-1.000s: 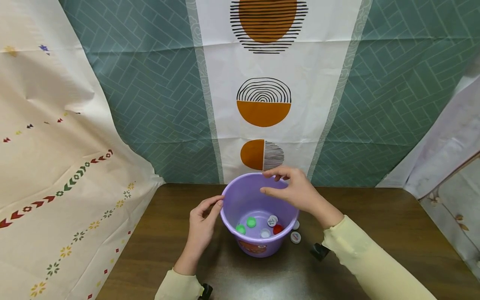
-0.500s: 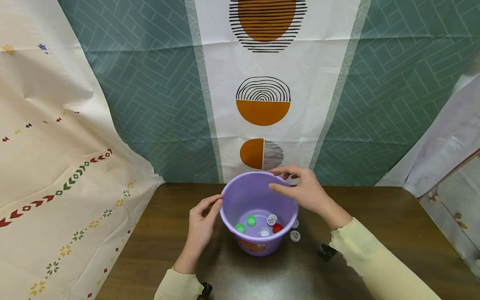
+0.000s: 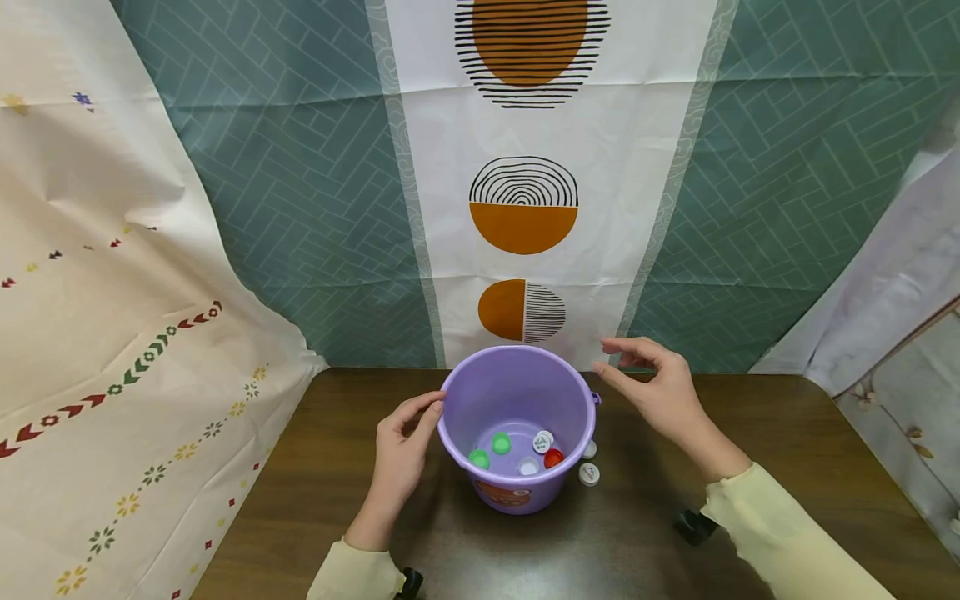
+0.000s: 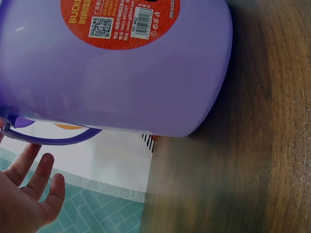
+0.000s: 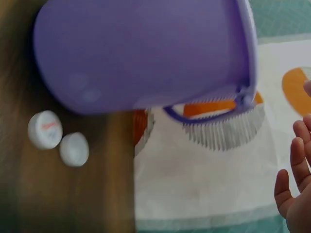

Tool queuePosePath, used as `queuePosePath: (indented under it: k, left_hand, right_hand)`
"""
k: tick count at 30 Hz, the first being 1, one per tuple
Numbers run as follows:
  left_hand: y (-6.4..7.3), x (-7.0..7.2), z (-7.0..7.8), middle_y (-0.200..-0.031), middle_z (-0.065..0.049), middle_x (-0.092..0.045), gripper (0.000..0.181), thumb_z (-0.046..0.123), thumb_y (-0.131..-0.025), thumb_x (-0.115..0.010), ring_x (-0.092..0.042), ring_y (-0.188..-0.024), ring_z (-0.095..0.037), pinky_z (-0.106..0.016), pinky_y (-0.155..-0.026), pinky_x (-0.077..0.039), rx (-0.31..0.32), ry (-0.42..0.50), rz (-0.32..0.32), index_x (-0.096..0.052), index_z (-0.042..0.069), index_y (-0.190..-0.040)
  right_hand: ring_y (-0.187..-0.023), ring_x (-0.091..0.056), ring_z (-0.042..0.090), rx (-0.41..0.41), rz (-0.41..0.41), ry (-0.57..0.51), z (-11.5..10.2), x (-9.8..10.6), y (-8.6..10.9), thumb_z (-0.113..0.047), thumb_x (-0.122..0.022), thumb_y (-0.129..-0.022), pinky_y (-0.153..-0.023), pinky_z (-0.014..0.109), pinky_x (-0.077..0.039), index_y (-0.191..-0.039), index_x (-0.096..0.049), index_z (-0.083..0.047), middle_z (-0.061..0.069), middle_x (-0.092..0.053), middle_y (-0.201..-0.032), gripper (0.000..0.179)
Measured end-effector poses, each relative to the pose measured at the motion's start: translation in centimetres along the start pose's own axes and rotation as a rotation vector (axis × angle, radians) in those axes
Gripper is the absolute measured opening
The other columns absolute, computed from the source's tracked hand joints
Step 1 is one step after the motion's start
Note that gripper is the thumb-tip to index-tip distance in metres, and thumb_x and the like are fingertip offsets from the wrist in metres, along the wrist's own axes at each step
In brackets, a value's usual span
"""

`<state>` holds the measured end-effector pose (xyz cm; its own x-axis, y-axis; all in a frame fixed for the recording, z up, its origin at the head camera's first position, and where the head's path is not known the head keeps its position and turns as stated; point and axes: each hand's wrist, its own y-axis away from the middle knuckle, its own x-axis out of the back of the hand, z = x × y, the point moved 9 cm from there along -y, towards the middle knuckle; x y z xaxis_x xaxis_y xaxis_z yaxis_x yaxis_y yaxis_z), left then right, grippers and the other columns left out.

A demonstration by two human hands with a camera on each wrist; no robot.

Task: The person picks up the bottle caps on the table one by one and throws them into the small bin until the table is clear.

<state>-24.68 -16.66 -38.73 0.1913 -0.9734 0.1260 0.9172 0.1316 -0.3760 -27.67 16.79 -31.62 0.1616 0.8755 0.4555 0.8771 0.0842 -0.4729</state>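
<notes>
A purple bucket (image 3: 517, 383) stands upright on the table. My left hand (image 3: 400, 450) holds its left rim between thumb and forefinger; in the left wrist view the other fingers (image 4: 41, 177) spread loosely below the bucket's handle (image 4: 58, 141). Inside lie bottle caps: two green caps (image 3: 501, 442), a red cap (image 3: 553, 458) and several white caps (image 3: 528, 466). Off to the right of the bucket, my right hand (image 3: 663, 387) hovers with fingers loosely bent and nothing between them. On the table at the bucket's right side are two white caps (image 5: 45, 129), close together.
The brown wooden table (image 3: 300, 508) ends at a hanging cloth (image 3: 517, 133) with orange and black shapes behind the bucket. A cream patterned cloth (image 3: 112, 333) hangs on the left and a pale one (image 3: 885, 275) on the right.
My right hand has moved right, from over the bucket's far right rim to beyond it, uncovering the handle's hinge. The left hand and the caps have stayed in place.
</notes>
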Motion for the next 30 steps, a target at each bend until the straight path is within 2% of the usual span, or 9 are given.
queuePosePath:
  k: [4,9,13,16,22,30]
  left_hand:
    - [0.0,0.1,-0.1,-0.106,-0.012,-0.068,0.022,0.016,-0.089,-0.064,-0.065,-0.087,-0.014,-0.022,-0.07,-0.051,0.005,-0.006,0.003,-0.069,0.006,-0.108]
    - [0.0,0.1,-0.1,-0.106,-0.012,-0.068,0.022,0.016,-0.088,-0.065,-0.065,-0.087,-0.012,-0.022,-0.071,-0.052,0.003,-0.001,0.002,-0.069,0.006,-0.108]
    - [0.0,0.1,-0.1,-0.106,-0.012,-0.068,0.022,0.016,-0.088,-0.065,-0.065,-0.087,-0.018,-0.022,-0.071,-0.052,0.006,0.007,-0.004,-0.069,0.006,-0.108]
    - [0.0,0.1,-0.2,-0.106,-0.012,-0.068,0.022,0.016,-0.088,-0.065,-0.065,-0.087,-0.018,-0.022,-0.07,-0.052,0.01,0.002,-0.004,-0.069,0.006,-0.108]
    - [0.0,0.1,-0.1,-0.106,-0.01,-0.068,0.023,0.017,-0.089,-0.065,-0.064,-0.086,-0.01,-0.022,-0.07,-0.051,0.01,-0.005,-0.003,-0.069,0.007,-0.108]
    - [0.1,0.1,-0.1,-0.106,-0.01,-0.068,0.022,0.016,-0.089,-0.065,-0.064,-0.087,-0.008,-0.022,-0.071,-0.051,0.007,0.001,-0.001,-0.069,0.007,-0.108]
  right_hand:
    - [-0.088,-0.056,0.021,-0.054,0.021,0.018,1.9,0.6,1.3,-0.021,-0.072,-0.082,-0.075,0.022,-0.048,-0.109,-0.067,-0.015,0.007,-0.068,-0.104,0.028]
    - [-0.087,-0.059,0.021,-0.095,0.022,0.048,6.2,0.3,3.4,-0.021,-0.074,-0.081,-0.074,0.019,-0.048,-0.106,-0.068,-0.016,0.007,-0.069,-0.102,0.026]
    - [-0.088,-0.061,0.018,-0.114,-0.008,0.08,10.2,-0.8,4.9,-0.027,-0.075,-0.079,-0.075,0.022,-0.049,-0.106,-0.068,-0.023,0.002,-0.07,-0.101,0.028]
    - [-0.089,-0.061,0.014,-0.132,-0.057,0.11,12.3,-1.8,5.7,-0.036,-0.075,-0.078,-0.076,0.025,-0.05,-0.108,-0.066,-0.028,-0.002,-0.07,-0.102,0.032]
    - [-0.091,-0.061,0.014,-0.148,-0.177,0.179,13.9,-4.0,7.1,-0.049,-0.075,-0.073,-0.075,0.03,-0.051,-0.106,-0.065,-0.032,-0.006,-0.069,-0.103,0.039]
    - [-0.092,-0.061,0.009,-0.168,-0.328,0.18,14.8,-6.3,8.5,-0.053,-0.078,-0.067,-0.079,0.028,-0.05,-0.104,-0.068,-0.023,-0.012,-0.068,-0.097,0.048]
